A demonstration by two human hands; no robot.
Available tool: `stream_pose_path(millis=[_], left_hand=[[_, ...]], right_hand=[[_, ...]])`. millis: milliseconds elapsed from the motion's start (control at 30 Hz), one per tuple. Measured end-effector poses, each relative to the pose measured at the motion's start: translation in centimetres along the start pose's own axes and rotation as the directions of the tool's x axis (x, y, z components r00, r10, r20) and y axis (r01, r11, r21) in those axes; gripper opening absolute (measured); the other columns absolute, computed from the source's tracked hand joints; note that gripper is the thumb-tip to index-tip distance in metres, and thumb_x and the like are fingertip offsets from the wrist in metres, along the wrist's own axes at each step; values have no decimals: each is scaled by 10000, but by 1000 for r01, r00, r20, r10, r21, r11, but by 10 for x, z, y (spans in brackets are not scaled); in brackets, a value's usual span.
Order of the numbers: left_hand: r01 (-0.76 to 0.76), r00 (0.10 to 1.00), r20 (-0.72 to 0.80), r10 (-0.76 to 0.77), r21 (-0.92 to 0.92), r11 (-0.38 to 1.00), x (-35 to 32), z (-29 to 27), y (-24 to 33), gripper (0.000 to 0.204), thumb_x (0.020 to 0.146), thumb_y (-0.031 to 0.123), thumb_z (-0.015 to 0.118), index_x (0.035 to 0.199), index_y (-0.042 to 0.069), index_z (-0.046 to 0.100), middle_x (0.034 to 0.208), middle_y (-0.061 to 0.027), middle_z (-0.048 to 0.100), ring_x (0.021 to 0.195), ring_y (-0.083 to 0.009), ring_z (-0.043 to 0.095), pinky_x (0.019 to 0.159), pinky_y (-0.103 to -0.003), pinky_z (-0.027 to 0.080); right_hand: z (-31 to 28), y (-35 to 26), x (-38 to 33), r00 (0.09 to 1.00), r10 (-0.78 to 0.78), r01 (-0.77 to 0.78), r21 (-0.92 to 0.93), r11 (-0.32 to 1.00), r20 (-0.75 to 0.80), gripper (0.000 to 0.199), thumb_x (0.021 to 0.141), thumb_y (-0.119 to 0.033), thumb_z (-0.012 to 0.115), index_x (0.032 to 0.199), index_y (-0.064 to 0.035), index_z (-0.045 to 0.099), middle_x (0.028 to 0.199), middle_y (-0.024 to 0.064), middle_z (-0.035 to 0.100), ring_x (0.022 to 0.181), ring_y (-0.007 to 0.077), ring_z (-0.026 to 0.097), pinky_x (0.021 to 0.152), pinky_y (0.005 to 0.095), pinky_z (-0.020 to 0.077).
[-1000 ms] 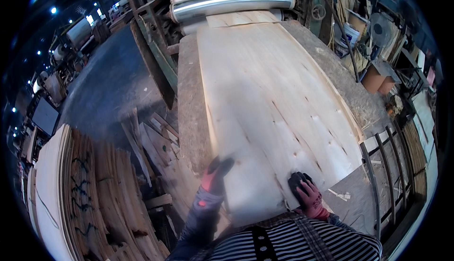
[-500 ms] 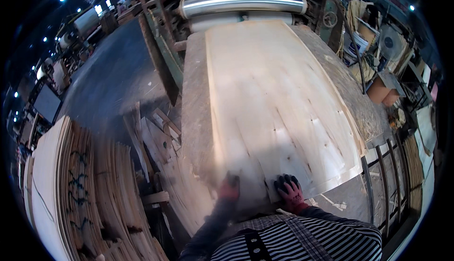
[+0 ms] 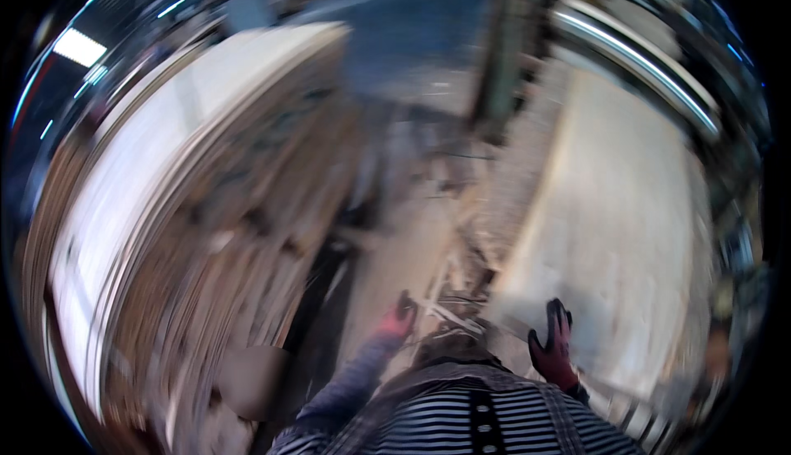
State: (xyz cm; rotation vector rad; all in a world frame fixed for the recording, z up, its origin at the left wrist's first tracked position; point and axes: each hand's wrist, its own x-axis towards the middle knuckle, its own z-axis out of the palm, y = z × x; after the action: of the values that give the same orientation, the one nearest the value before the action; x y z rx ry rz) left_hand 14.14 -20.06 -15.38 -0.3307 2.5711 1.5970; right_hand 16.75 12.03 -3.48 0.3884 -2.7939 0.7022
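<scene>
My right hand, in a red and black glove, is at the near edge of a pale wood veneer sheet. Its thumb stands apart from the stretched fingers, and nothing shows in its grasp; whether it touches the sheet I cannot tell. Off the sheet, to its left, my gloved left hand hangs above the scrap-strewn floor. Motion smears its fingers, and no held thing shows. The veneer lies flat on a worn table, its far end near a shiny metal roller.
On the left stand many thin wood sheets packed on edge in a stack, with a broad pale sheet along their outer side. Broken veneer strips litter the floor between stack and table. A dark upright post stands beside the roller.
My view has swung left, bringing the stacked sheets closer to the middle. My left hand has come off the veneer and moved out left; my right hand remains by its near edge.
</scene>
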Motion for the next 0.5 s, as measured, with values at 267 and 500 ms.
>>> stream_pose_path(millis=[267,500], left_hand=[[198,733,-635,-244,-144,970,-90,15,-36,454,793,310,505,1160,52,434,1029,-134,554,944,-244,535,819,-324,409],[487,379,-853,-359,-146,861,-202,-4,-60,545,753,392,550,1189,88,431,1050,-170,546,999,-309,510,861,-354,406]], right_hand=[[42,57,40,827,-376,270,292,918,419,708,695,-165,595,1243,84,220,1322,255,149,1225,413,137,997,465,174],[81,48,67,807,-436,308,347,886,397,699,713,-151,598,1278,14,222,1325,219,184,1217,374,197,1006,406,204]])
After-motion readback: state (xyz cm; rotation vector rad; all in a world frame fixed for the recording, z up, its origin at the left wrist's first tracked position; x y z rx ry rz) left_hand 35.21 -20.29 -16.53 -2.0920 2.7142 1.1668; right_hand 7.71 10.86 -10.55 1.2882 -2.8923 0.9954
